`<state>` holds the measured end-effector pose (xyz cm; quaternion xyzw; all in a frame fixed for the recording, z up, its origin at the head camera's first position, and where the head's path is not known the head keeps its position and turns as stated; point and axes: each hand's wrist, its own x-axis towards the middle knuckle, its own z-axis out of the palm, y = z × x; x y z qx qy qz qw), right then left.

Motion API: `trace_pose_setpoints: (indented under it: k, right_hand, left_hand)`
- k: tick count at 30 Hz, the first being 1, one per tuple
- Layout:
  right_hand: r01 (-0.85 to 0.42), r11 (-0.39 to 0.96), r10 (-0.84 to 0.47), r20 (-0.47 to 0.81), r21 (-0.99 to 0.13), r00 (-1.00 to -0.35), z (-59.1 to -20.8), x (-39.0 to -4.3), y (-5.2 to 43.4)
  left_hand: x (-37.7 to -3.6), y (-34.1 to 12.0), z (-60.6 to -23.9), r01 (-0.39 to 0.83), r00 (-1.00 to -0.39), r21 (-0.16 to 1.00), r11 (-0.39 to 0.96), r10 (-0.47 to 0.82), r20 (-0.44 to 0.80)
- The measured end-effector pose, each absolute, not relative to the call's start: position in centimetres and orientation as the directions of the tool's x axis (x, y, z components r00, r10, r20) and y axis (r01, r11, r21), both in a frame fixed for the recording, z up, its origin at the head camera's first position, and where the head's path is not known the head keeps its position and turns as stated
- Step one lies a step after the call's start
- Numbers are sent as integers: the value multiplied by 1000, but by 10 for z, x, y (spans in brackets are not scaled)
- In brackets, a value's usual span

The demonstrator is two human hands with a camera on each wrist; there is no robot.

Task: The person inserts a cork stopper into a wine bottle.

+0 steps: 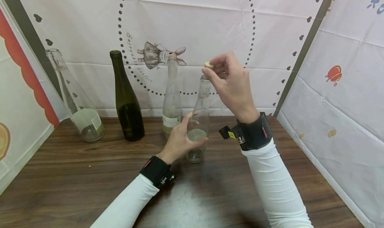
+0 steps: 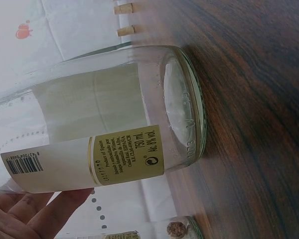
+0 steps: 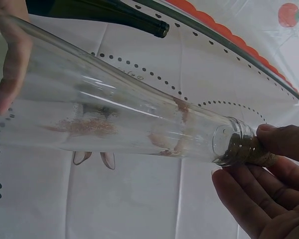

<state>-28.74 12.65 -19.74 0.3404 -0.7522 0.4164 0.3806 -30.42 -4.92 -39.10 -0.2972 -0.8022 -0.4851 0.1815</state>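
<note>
A clear glass bottle (image 1: 199,121) stands upright on the wooden table, a pale label on its side. My left hand (image 1: 181,139) grips its lower body, fingers behind and thumb in front. In the left wrist view the bottle (image 2: 114,114) fills the middle, with part of the left hand (image 2: 45,214) beneath the label. My right hand (image 1: 235,83) pinches a cork (image 1: 209,65) between thumb and fingers at the bottle's mouth. The right wrist view has the cork (image 3: 263,154) against the mouth, right hand (image 3: 274,194) around it; how deep it sits cannot be told.
Left of the held bottle stand another clear bottle (image 1: 172,98), a dark green bottle (image 1: 129,104) and a clear bottle (image 1: 85,111) at the far left. Two loose corks, one (image 2: 123,8) beyond the other (image 2: 125,31), stand on the table (image 1: 75,188). Printed cloth (image 1: 210,28) hangs behind.
</note>
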Motion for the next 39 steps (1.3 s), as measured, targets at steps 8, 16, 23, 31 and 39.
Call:
trace_pose_setpoints:
  k: [8, 16, 23, 31, 39]
  right_hand:
    - [-843, 431, -211, 873, -321, -440, -201, -290, 126]
    - [-849, 444, -224, 882, -287, -415, -204, -292, 127]
    - [-848, 455, -237, 881, -271, -409, -205, -291, 127]
    - [-842, 467, -242, 877, -269, -415, -206, -290, 127]
    - [-841, 472, -247, 875, -266, -416, -206, -289, 126]
  left_hand:
    - [-305, -48, -391, 663, -748, 661, 351, 297, 593]
    - [-305, -48, -391, 679, -733, 640, 359, 289, 615]
    - [-305, -48, -391, 682, -731, 640, 354, 289, 618]
    - [-305, -49, -392, 683, -730, 642, 348, 290, 619]
    - [-304, -49, -392, 678, -735, 652, 339, 289, 614]
